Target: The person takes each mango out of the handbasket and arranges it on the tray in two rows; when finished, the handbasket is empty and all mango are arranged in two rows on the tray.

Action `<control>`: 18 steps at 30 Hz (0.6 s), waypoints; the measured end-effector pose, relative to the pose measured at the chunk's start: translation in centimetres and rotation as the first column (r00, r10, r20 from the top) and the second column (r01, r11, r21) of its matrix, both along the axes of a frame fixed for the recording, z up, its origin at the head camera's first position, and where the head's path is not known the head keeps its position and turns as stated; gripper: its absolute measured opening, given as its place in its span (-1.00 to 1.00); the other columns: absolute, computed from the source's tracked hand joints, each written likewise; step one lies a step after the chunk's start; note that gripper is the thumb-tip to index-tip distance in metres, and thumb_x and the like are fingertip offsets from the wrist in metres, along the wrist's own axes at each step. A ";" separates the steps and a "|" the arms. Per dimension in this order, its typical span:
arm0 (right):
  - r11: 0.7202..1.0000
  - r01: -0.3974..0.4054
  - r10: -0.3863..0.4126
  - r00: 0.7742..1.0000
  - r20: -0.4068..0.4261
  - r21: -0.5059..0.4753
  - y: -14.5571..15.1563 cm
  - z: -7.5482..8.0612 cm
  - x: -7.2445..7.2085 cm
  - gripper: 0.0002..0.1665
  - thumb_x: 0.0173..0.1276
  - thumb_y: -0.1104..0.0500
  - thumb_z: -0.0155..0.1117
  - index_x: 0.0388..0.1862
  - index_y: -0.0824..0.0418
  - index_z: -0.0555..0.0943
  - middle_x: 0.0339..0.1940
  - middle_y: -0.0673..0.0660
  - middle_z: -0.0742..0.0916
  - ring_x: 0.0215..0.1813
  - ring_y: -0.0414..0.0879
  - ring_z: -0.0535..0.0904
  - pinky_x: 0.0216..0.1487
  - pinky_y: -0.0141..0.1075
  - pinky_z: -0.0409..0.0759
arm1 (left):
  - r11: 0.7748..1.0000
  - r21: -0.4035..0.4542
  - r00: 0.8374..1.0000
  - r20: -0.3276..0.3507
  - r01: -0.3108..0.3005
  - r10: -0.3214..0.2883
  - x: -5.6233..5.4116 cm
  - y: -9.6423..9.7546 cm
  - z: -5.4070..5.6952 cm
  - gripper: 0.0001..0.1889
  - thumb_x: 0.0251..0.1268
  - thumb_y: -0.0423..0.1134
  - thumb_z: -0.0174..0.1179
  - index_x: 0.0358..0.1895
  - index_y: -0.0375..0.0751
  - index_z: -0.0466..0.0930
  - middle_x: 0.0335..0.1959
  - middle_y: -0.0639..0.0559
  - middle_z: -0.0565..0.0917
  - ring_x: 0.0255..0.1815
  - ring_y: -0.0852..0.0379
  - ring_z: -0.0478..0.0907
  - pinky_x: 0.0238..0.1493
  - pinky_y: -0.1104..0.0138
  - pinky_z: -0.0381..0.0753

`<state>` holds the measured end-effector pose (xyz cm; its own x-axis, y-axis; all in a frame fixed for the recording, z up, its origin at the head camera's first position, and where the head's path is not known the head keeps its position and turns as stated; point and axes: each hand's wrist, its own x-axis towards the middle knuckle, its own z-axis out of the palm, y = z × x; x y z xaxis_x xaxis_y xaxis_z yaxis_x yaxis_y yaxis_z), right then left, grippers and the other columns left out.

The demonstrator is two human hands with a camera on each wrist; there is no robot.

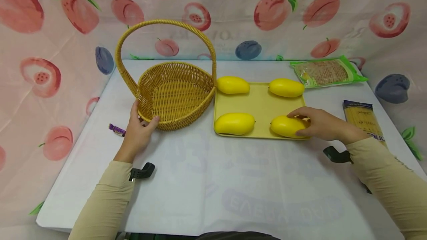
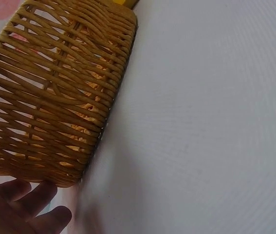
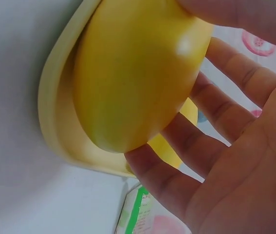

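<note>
In the head view my left hand (image 1: 138, 132) holds the near left side of a wicker basket (image 1: 180, 101) with a tall arched handle. Its fingertips touch the woven wall (image 2: 55, 92) in the left wrist view. On the right, my right hand (image 1: 321, 124) grips a yellow mango (image 1: 287, 126) at the near right corner of a yellow tray (image 1: 260, 106). The right wrist view has fingers and thumb curved round that mango (image 3: 133, 73), over the tray's rim. Three more mangoes lie on the tray: near left (image 1: 235, 123), far left (image 1: 232, 85) and far right (image 1: 286, 87).
A green-edged packet (image 1: 327, 72) lies at the back right, with a pack of pasta (image 1: 363, 119) by the right forearm. A small purple-wrapped candy (image 1: 116, 129) is left of my left hand. Fruit-print cloth (image 1: 227, 17) hangs behind the white table (image 1: 186, 188).
</note>
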<state>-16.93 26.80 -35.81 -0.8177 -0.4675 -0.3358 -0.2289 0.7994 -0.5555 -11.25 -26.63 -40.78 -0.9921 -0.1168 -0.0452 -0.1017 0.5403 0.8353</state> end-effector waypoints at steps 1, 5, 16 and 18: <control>1.000 0.000 0.000 1.000 0.000 0.001 0.0 0.0 0.0 -0.34 0.31 0.13 0.45 0.34 0.28 0.49 0.32 0.33 0.52 0.30 0.29 0.38 0.30 0.32 0.31 | 1.000 0.002 1.000 0.000 0.000 0.000 0.0 0.0 0.0 0.00 0.46 0.14 0.10 0.63 0.07 -0.49 0.63 -0.18 -0.20 0.54 -0.28 0.02 0.46 -0.15 0.11; 1.000 0.001 -0.001 1.000 0.002 -0.001 0.0 0.2 0.1 -0.35 0.31 0.13 0.45 0.34 0.28 0.49 0.33 0.34 0.51 0.31 0.30 0.38 0.31 0.32 0.29 | 1.000 0.005 1.000 -0.003 0.001 -0.001 0.0 0.0 0.0 0.00 0.46 0.15 0.10 0.63 0.07 -0.49 0.63 -0.17 -0.20 0.53 -0.28 0.03 0.46 -0.15 0.12; 1.000 -0.006 0.006 1.000 0.004 -0.004 0.1 0.5 0.3 -0.36 0.31 0.16 0.43 0.33 0.29 0.49 0.33 0.33 0.51 0.31 0.30 0.37 0.32 0.32 0.29 | 1.000 0.013 1.000 0.000 -0.003 0.003 -0.1 0.0 0.0 0.00 0.48 0.10 0.11 0.63 0.07 -0.49 0.63 -0.18 -0.19 0.54 -0.28 0.01 0.46 -0.15 0.10; 1.000 -0.007 0.007 1.000 0.000 -0.001 0.2 0.4 0.3 -0.36 0.31 0.16 0.43 0.33 0.30 0.49 0.32 0.34 0.52 0.31 0.30 0.38 0.32 0.32 0.29 | 1.000 0.015 1.000 0.001 -0.003 0.003 -0.1 0.0 0.0 0.00 0.48 0.10 0.11 0.63 0.08 -0.49 0.63 -0.17 -0.19 0.54 -0.28 0.00 0.46 -0.15 0.10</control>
<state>-16.62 27.05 -35.36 -0.8147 -0.4732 -0.3353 -0.2345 0.7976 -0.5558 -11.33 -26.60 -40.78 -0.9918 -0.1186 -0.0482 -0.1041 0.5273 0.8433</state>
